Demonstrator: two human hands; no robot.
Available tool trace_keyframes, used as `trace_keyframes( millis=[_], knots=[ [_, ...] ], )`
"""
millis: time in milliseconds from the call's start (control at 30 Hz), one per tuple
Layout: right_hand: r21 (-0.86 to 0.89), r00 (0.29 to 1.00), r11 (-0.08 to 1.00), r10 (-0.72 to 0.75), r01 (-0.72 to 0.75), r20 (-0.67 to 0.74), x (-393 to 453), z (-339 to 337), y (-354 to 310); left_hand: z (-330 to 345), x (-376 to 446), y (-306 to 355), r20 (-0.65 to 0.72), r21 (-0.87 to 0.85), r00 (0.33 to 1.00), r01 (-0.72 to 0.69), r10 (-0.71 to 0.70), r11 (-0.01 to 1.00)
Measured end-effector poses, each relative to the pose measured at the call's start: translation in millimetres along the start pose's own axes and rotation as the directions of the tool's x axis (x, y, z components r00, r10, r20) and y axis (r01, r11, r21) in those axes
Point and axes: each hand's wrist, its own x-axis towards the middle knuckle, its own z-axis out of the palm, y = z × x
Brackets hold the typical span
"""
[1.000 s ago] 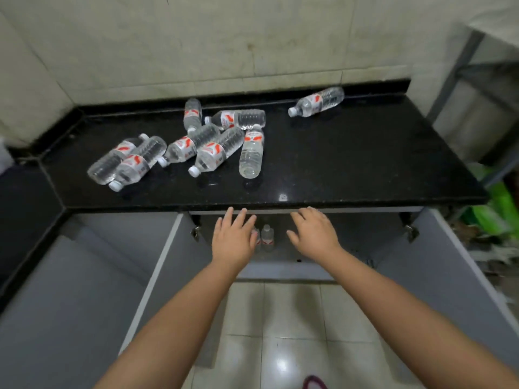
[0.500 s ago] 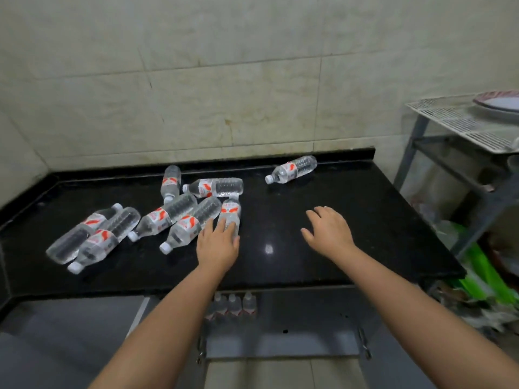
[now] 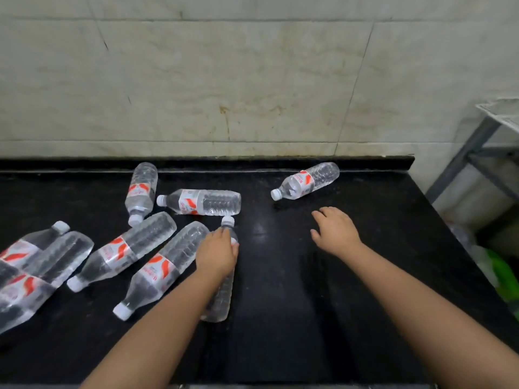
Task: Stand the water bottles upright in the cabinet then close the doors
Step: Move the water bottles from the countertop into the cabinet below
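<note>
The view has tipped up since half a second ago: the cabinet below has dropped out of sight and the black table [image 3: 351,318] fills the frame. The left hand [image 3: 217,255] has closed over a lying water bottle [image 3: 222,299], fingers [image 3: 224,234] curled round its shoulder just below the cap. The right hand [image 3: 335,233] hovers with fingers loosely spread, short of the lone bottle [image 3: 306,181] near the wall.

The water bottles [image 3: 209,202] are seen to be clear, ribbed plastic, glossy where light is caught, with white plastic caps and smooth printed labels. The counter [image 3: 323,304] is shown as polished black stone, speckled and reflective. The wall [image 3: 252,80] is faced with pale, stained tiles of dull sheen. The rack [image 3: 474,147] is made of grey painted metal.
</note>
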Motion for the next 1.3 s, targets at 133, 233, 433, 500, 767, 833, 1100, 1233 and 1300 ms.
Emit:
trace_keyframes(
  millis=[133, 233, 433, 500, 767, 833, 1100, 1233, 1300],
  knots=[
    [-0.065, 0.999, 0.997, -0.026, 0.028, 0.033, 70.3, 7.9, -9.6, 4.3, 55.2, -9.3, -0.016, -0.015, 1.000, 0.007, -0.007, 1.000],
    [-0.090, 0.995, 0.992, -0.082, 0.087, 0.051, 125.2, 14.2, -26.1, 10.3, 79.7, -11.7, 0.013, -0.086, 0.999, 0.040, -0.039, 0.995],
    [-0.246, 0.998, 0.967, -0.050, 0.059, 0.042, 188.3, 57.8, -56.2, 27.7, 91.2, -18.8, -0.068, -0.172, 0.998, -0.002, -0.010, 0.985],
    [-0.310, 0.999, 0.950, -0.019, 0.033, 0.048, 192.6, 63.6, -59.9, 29.4, 92.4, -20.9, -0.076, -0.167, 0.997, -0.014, 0.002, 0.986],
    [-0.466, 0.969, 0.862, -0.244, 0.198, -0.039, 141.8, 61.2, -50.5, 30.9, 94.1, -14.9, 0.038, -0.137, 0.998, 0.045, -0.041, 0.990],
    [-0.521, 0.910, 0.808, -0.393, 0.275, -0.128, 109.3, 50.6, -49.0, 28.1, 93.3, -11.6, 0.089, -0.133, 0.995, 0.064, -0.053, 0.989],
    [-0.229, 0.823, 0.835, -0.541, 0.501, -0.173, -29.7, 32.3, -33.5, -7.0, 67.2, 0.0, 0.074, -0.374, 0.995, 0.085, -0.061, 0.924],
    [-0.163, 0.832, 0.864, -0.503, 0.477, -0.232, -94.7, 20.6, -32.8, -31.5, 17.2, 16.1, -0.089, -0.438, 0.995, -0.074, 0.038, 0.896],
    [-0.156, 0.791, 0.854, -0.519, 0.497, -0.324, -124.5, 18.4, -33.4, -44.7, -16.9, 23.5, -0.153, -0.412, 0.984, -0.149, 0.093, 0.899]
  ],
)
